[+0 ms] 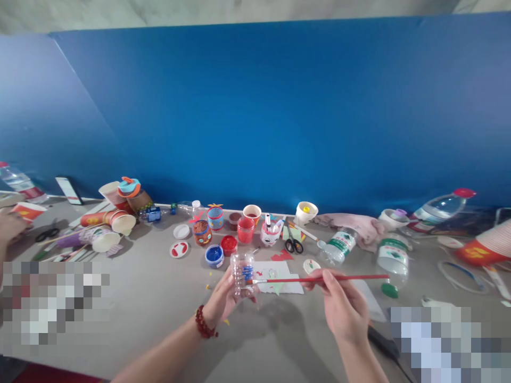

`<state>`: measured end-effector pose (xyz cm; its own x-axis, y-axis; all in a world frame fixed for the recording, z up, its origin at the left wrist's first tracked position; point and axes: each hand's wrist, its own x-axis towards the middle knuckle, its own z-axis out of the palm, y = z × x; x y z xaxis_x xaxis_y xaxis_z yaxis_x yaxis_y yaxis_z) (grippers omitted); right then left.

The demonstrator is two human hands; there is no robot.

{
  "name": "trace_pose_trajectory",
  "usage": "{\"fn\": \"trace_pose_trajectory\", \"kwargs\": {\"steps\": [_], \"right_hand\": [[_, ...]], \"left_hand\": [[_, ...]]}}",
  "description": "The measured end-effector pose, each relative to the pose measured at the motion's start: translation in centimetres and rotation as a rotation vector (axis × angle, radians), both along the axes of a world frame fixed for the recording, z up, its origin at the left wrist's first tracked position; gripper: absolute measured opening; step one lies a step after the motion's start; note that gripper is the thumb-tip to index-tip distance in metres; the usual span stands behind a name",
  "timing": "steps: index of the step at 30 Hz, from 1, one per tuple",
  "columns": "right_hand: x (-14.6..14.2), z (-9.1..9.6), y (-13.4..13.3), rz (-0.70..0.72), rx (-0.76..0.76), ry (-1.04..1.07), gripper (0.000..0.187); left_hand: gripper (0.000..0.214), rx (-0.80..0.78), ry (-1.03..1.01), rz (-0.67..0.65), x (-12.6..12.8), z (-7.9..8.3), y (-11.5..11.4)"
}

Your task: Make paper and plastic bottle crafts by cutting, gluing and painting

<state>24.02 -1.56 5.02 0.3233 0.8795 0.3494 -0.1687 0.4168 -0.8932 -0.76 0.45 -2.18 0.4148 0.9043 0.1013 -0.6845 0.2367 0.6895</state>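
My left hand is closed round a clear cut-off plastic bottle piece with blue painted stripes, held upright above the grey table. A red bead bracelet sits on that wrist. My right hand pinches a long red paintbrush, held level, its tip touching the bottle's painted side. Just beyond the bottle stand an open blue paint pot and an open red paint pot.
Scissors, a white pen holder, decorated paper cups, plastic water bottles and paper scraps crowd the table's back half. A blue partition rises behind. Another person's hand shows at far left.
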Motion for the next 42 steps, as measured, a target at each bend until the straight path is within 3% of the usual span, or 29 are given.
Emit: {"fn": "trace_pose_trajectory", "kwargs": {"steps": [8,15,22,28,35,42], "right_hand": [[1.0,-0.2,0.1,-0.067,0.013,-0.007,0.014],[0.0,-0.5,0.1,0.038,0.000,-0.016,0.016],[1.3,-0.4,0.1,-0.041,0.034,0.000,0.012],[0.2,-0.7,-0.2,0.062,0.008,-0.035,0.016],[1.2,-0.7,0.0,-0.054,0.035,-0.035,0.014],[0.1,-0.6,-0.1,0.052,0.035,-0.024,0.016]], "left_hand": [[0.046,-0.022,0.001,0.030,-0.1,0.0,0.0],[0.044,-0.040,-0.017,0.033,0.1,-0.4,0.1],[0.047,-0.027,-0.008,0.023,-0.1,-0.1,0.1],[0.044,-0.030,-0.016,0.038,0.1,-0.5,0.1],[0.047,-0.036,0.001,0.035,0.0,-0.2,0.2],[0.043,-0.029,-0.013,0.054,0.2,-0.2,0.1]]}}
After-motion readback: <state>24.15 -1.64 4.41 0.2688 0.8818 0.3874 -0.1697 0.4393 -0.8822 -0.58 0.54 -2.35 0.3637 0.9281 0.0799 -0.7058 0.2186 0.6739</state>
